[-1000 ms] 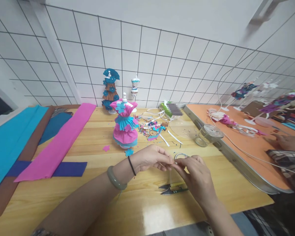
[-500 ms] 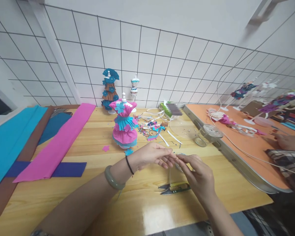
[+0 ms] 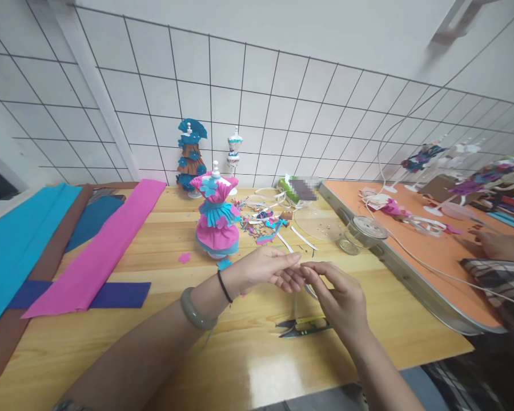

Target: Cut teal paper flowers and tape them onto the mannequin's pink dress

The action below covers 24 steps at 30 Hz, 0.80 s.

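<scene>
My left hand (image 3: 272, 269) is palm up over the table, its thumb laid along loosely curled fingers. Close against its fingertips, my right hand (image 3: 342, 294) pinches thumb and forefinger together. Whatever lies between the fingertips is too small to make out. A strip of white tape or ribbon (image 3: 310, 291) shows partly behind my right hand. Below the hands lie thread snips (image 3: 304, 327) with dark blades and a yellow handle, partly covered by my right hand. Left of them stands a small dress form in pink and blue crepe paper (image 3: 217, 228), with a blue paper flower (image 3: 224, 264) near its base.
Crepe paper strips, one of them pink (image 3: 111, 245), lie at left. Behind stand a blue-and-brown dress form (image 3: 192, 160) and a white one (image 3: 235, 149). Paper scraps (image 3: 261, 220) and a clear jar (image 3: 366, 229) are further back. At right, another person's hand (image 3: 499, 245) rests over an orange table (image 3: 415, 251).
My left fingers have opened slightly and the thumb has lifted. My right hand has shifted a little left and down, still pinching. The things on the table stay put.
</scene>
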Tool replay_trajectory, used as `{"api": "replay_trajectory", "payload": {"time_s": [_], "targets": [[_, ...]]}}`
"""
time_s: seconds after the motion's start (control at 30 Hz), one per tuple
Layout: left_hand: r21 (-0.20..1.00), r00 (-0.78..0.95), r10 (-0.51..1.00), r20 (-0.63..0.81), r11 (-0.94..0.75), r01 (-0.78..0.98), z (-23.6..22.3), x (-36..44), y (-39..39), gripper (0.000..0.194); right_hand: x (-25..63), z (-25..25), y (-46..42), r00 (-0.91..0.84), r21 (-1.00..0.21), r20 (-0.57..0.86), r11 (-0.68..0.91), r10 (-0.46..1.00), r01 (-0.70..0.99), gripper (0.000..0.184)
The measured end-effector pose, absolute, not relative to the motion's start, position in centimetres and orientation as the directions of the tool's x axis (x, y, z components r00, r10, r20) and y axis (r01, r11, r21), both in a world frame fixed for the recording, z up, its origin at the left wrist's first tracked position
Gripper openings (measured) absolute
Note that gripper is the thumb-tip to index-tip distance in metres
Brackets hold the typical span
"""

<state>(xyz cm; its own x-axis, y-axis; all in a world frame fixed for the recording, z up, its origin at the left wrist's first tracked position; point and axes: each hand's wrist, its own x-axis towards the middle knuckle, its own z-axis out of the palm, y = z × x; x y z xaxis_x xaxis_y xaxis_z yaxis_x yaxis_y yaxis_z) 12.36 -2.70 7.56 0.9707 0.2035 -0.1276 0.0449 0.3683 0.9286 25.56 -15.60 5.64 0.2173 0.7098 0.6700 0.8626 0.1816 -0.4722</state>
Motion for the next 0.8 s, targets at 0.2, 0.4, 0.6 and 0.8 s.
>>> {"api": "replay_trajectory", "payload": {"time_s": [0.2, 0.4, 0.6, 0.8], "targets": [[0.917, 0.956, 0.248, -0.158, 0.397, 0.049, 7.6, 12.4, -2.7, 0.053, 25.5, 5.9, -15.5, 0.231, -0.524, 0.645, 0.202, 0.728, 0.828, 0.011], [0.937, 0.972, 0.193, -0.134, 0.344, 0.061, 7.1, 12.5, -3.1, 0.052, 24.7, 6.3, -15.2, 0.35, -0.623, 0.589, 0.133, 0.728, 0.771, 0.016], [0.929, 0.963, 0.206, -0.171, 0.36, 0.088, 7.7, 12.5, -3.1, 0.052, 25.0, 5.5, -14.9, 0.458, -0.794, 0.443, 0.101, 0.77, 0.599, 0.021], [0.901, 0.952, 0.242, -0.187, 0.429, 0.068, 8.3, 12.2, -2.8, 0.054, 25.5, 5.3, -15.2, 0.436, -0.807, 0.45, 0.146, 0.78, 0.572, 0.017]]}}
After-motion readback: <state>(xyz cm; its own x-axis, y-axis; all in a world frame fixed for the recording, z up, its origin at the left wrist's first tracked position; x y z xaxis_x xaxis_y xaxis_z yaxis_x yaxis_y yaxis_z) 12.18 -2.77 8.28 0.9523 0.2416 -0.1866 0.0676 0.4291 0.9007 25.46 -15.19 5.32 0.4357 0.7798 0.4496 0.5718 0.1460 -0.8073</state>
